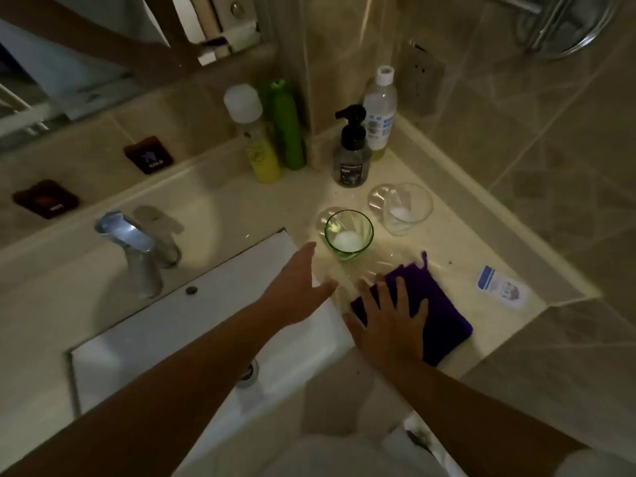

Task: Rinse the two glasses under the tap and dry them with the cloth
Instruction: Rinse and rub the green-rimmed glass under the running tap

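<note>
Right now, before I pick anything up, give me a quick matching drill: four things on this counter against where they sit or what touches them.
Things:
1. green glass
2. clear glass
3. purple cloth
4. tap

Places:
A. behind the sink basin, at left
B. under the flat right hand
C. just ahead of the open left hand
D. farthest right, near the black pump bottle

Pairs: 1-C, 2-D, 3-B, 4-A

The pale worktop carries a purple cloth, pressed flat under the right grip. Just beyond the left grip stands a green glass; a clear glass stands beyond the right grip. Four bottles line the far edge, and a small packet lies right of the cloth.
</note>
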